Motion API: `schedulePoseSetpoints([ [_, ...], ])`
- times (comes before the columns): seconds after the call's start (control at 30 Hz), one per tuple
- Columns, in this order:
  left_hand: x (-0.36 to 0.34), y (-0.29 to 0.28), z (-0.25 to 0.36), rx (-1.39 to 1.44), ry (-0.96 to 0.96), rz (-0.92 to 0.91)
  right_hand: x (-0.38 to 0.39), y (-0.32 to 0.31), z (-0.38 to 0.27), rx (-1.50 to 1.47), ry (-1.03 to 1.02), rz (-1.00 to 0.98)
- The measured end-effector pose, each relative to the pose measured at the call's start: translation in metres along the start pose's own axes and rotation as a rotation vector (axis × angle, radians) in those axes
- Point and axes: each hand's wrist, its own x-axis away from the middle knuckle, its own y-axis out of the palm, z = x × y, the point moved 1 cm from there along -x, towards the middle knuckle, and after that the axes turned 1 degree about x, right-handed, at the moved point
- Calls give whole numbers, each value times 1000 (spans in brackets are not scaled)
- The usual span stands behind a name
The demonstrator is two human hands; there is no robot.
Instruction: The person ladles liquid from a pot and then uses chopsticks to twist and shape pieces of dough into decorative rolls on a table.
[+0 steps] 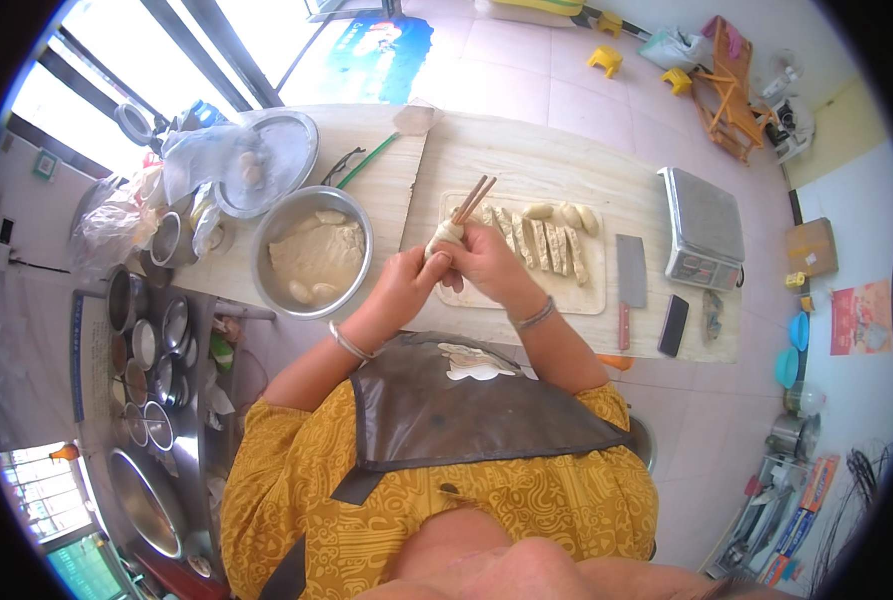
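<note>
In front of my chest my two hands meet over the worktable, fingers touching. My left hand (418, 272) is closed on a piece of pale dough (446, 235) wound around a pair of brown chopsticks (478, 192). My right hand (488, 262) grips the same dough from the other side, its fingers partly hidden. The chopsticks stick up past the dough, tilted to the right. Just right of my hands, cut dough strips (539, 243) and several rounded dough pieces (573, 215) lie on a floured cutting board (591, 298).
Left of my hands stands a metal bowl (261, 250) of dough. Behind it is a round lid (301, 165) under plastic. To the right lie a cleaver (630, 280), a phone (672, 327) and a scale (701, 215). Metal bowls (146, 345) crowd the counter at far left.
</note>
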Motion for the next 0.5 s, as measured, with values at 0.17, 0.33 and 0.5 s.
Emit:
schedulePoseSetpoints([
  [0.17,-12,-13,-25,455,-245,-365,0,-24,-12,-233,-41,-455],
  [0.33,-3,8,-23,282,-161,-178,-2,-29,14,-241,-154,-457],
  [0.5,-3,6,-10,5,-9,153,-2,-7,11,-19,13,4],
])
